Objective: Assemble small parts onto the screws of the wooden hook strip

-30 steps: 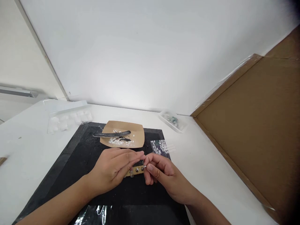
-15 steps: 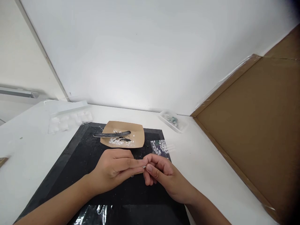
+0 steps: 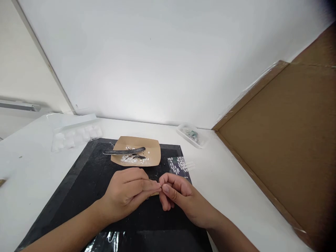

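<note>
Two hands meet fingertip to fingertip over one black mat. The left hand and right hand both pinch one small tan strip, mostly hidden beneath them. Beyond the hands lies one brown tray carrying one dark tool; beside the right hand, one patterned card.

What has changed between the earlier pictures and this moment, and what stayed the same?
The left hand closed in toward the right hand, and its fingers now cover most of the small tan wooden strip, whose metal studs no longer show. The fingertips of both hands stay pinched together over it. The brown paper tray with the dark tool, the black mat and the patterned card did not move.
</note>
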A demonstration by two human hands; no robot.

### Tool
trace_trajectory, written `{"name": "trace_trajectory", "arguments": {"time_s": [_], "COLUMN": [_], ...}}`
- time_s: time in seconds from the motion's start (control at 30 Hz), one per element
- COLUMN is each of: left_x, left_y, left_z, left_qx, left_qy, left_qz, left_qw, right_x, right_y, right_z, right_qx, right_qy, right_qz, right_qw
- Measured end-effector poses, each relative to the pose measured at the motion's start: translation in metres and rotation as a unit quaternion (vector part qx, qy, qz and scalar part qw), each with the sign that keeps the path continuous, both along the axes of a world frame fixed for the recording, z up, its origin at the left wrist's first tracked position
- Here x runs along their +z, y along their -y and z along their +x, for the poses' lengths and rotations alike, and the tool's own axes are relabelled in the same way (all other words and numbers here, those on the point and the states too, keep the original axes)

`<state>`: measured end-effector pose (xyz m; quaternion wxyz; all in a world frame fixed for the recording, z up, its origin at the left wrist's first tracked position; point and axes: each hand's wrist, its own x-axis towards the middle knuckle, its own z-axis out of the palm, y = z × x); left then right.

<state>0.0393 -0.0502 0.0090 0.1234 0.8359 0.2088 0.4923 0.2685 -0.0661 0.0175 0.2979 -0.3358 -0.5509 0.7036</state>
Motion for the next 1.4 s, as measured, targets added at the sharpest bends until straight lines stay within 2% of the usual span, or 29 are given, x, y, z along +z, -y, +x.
{"name": "trace_trajectory", "arguments": {"time_s": [0.17,0.5,0.73,1.0,1.4], "left_x": [0.001,0.003,0.003,0.008,-0.003], "left_y": [0.001,-0.005,-0.006,-0.014,-0.032], "left_z": [0.001,-0.004,-0.008,-0.016,-0.023], "left_qx": [0.027,0.028,0.023,0.082,0.149], "left_qy": [-0.007,-0.080,-0.107,-0.082,-0.106], "left_qz": [0.004,0.081,0.082,0.068,0.048], "left_qw": [1.000,0.993,0.991,0.991,0.982], "right_x": [-0.001,0.000,-0.002,0.000,0.003], "right_y": [0.001,0.000,-0.001,-0.010,-0.006], "right_z": [0.000,-0.004,-0.002,0.005,0.006], "right_qx": [-0.019,-0.055,-0.067,-0.162,-0.131], "right_qy": [-0.001,0.004,0.011,-0.010,-0.015], "right_qz": [0.006,0.002,-0.001,-0.018,-0.066], "right_qw": [1.000,0.999,0.998,0.987,0.989]}}
